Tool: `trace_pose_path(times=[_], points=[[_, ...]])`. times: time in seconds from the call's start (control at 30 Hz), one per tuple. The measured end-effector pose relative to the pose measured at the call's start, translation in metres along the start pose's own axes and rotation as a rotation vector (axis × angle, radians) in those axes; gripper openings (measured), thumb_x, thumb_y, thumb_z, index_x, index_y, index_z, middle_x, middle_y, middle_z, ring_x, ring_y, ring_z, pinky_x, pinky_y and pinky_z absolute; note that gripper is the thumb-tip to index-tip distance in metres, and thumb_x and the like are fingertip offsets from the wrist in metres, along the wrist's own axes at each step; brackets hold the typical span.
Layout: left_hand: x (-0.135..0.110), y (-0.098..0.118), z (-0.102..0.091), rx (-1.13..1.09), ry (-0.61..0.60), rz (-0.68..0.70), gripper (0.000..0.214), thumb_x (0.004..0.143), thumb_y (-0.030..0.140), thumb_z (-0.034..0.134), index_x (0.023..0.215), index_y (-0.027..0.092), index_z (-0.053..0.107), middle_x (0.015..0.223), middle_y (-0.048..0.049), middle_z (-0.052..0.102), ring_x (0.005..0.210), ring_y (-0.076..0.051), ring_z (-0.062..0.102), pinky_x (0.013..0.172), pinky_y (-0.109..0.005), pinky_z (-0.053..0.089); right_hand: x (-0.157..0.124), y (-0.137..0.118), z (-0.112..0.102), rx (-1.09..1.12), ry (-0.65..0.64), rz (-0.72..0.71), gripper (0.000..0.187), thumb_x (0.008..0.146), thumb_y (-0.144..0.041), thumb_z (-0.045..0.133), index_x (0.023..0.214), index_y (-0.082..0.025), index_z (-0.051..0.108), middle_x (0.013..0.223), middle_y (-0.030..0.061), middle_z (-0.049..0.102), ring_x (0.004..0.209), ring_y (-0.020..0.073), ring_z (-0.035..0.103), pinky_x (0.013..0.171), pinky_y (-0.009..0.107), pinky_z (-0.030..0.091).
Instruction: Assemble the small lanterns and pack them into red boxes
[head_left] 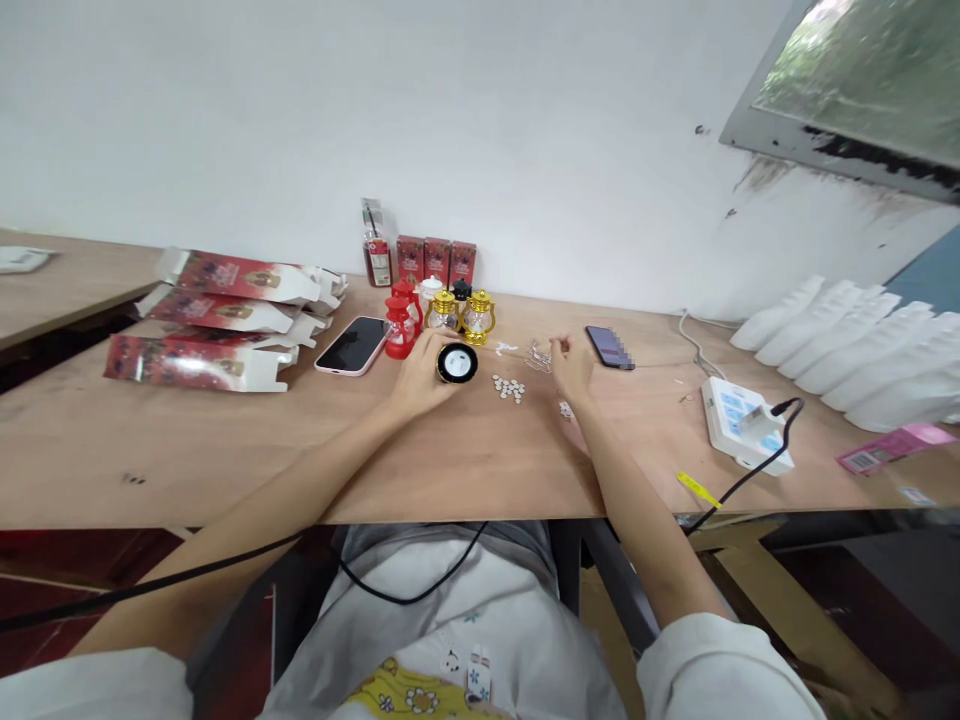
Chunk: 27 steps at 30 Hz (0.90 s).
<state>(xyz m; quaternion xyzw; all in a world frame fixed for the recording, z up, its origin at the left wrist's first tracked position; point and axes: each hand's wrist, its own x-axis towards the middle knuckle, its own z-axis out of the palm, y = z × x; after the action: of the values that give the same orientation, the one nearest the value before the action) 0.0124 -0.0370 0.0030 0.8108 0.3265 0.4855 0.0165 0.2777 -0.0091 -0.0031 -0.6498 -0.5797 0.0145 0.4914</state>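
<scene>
- Holding in the left hand (420,372) a round item (457,363) with a black rim, a pale, shiny middle and a trace of gold at the edge; curling the fingers around its side, with the flat face toward the camera. Cannot make out the full shape behind that face.
- Bringing the thumb and fingertips of the right hand (574,368) close together, just beside a small heap of thin metal pieces (538,356); cannot tell if pinching a piece or not.
- Can place the round item just in front of 2 gold lanterns (478,322), to the left of a scatter of silvery discs (508,387) on the table (450,470).
- Can see more small pale pieces (565,409) by the right wrist, and white scraps (506,348) between the gold lanterns and the metal heap.
- Can count also 2 red lanterns (399,333), 1 white lantern (430,289) and 1 black lantern (462,288) near the left hand.
- Behind these, can see 3 upright red boxes (437,260) with a bottle (378,255) at their left.
- To the left, can see a pink-edged phone (354,345), then layered red-and-white cartons (225,312).
- To the right, can see a dark phone (606,345), a plugged-in power strip (724,405), a pink box (892,448) and a row of white containers (832,350).
</scene>
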Motion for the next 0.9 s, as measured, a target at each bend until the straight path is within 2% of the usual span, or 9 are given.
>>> trace_pose_path(times=[0.13, 0.23, 0.4, 0.5, 0.63, 0.77, 0.9], points=[[0.002, 0.002, -0.002, 0.075, 0.013, -0.071, 0.035, 0.071, 0.034, 0.069, 0.097, 0.02, 0.051, 0.104, -0.0088, 0.055, 0.104, -0.025, 0.052, 0.09, -0.04, 0.045, -0.001, 0.01, 0.001, -0.297, -0.157, -0.116, 0.029, 0.087, -0.021, 0.039, 0.091, -0.014, 0.067, 0.097, 0.014, 0.067, 0.098, 0.0257, 0.055, 0.088, 0.039, 0.038], [0.001, 0.003, -0.001, 0.05, 0.036, -0.133, 0.041, 0.071, 0.041, 0.07, 0.099, 0.02, 0.05, 0.103, -0.0079, 0.057, 0.102, -0.025, 0.054, 0.089, -0.039, 0.045, -0.005, 0.01, 0.006, -0.451, -0.281, -0.162, 0.025, 0.087, -0.022, 0.045, 0.09, -0.015, 0.069, 0.101, 0.0155, 0.066, 0.104, 0.0287, 0.053, 0.09, 0.042, 0.036], [-0.001, -0.002, 0.004, -0.082, 0.25, -0.242, 0.062, 0.068, 0.039, 0.073, 0.117, 0.02, 0.039, 0.114, -0.0088, 0.053, 0.108, -0.023, 0.055, 0.095, -0.038, 0.044, -0.008, 0.011, 0.01, -0.601, -0.358, -0.215, 0.026, 0.087, -0.021, 0.045, 0.091, -0.015, 0.07, 0.111, 0.0191, 0.062, 0.109, 0.0321, 0.049, 0.09, 0.045, 0.035], [0.0, -0.005, 0.004, -0.198, 0.334, -0.309, 0.061, 0.071, 0.041, 0.07, 0.117, 0.02, 0.036, 0.112, -0.0083, 0.052, 0.107, -0.022, 0.056, 0.092, -0.036, 0.045, -0.009, 0.011, 0.01, -0.653, -0.381, -0.271, 0.029, 0.087, -0.017, 0.041, 0.098, -0.014, 0.068, 0.116, 0.0198, 0.059, 0.109, 0.0315, 0.048, 0.089, 0.043, 0.035], [0.003, -0.013, 0.006, -0.326, 0.391, -0.454, 0.046, 0.077, 0.042, 0.064, 0.106, 0.021, 0.037, 0.102, -0.0052, 0.054, 0.099, -0.019, 0.058, 0.086, -0.033, 0.046, -0.007, 0.007, 0.006, -0.611, -0.312, -0.285, 0.03, 0.09, -0.018, 0.037, 0.105, -0.011, 0.061, 0.115, 0.0199, 0.059, 0.108, 0.0299, 0.048, 0.09, 0.041, 0.035], [0.005, -0.026, 0.011, -0.424, 0.491, -0.62, 0.038, 0.076, 0.039, 0.064, 0.097, 0.023, 0.036, 0.096, -0.0025, 0.054, 0.093, -0.015, 0.058, 0.085, -0.03, 0.046, -0.005, 0.002, 0.002, -0.412, -0.158, -0.216, 0.026, 0.092, -0.022, 0.034, 0.1, -0.013, 0.057, 0.102, 0.0166, 0.064, 0.103, 0.0275, 0.05, 0.087, 0.038, 0.036], [0.009, -0.036, 0.014, -0.531, 0.551, -0.806, 0.034, 0.072, 0.031, 0.064, 0.093, 0.023, 0.039, 0.097, -0.0021, 0.055, 0.097, -0.015, 0.058, 0.085, -0.028, 0.047, -0.005, 0.001, 0.003, -0.171, -0.049, -0.117, 0.022, 0.093, -0.028, 0.033, 0.098, -0.017, 0.052, 0.094, 0.0123, 0.065, 0.094, 0.0246, 0.056, 0.082, 0.035, 0.039]])
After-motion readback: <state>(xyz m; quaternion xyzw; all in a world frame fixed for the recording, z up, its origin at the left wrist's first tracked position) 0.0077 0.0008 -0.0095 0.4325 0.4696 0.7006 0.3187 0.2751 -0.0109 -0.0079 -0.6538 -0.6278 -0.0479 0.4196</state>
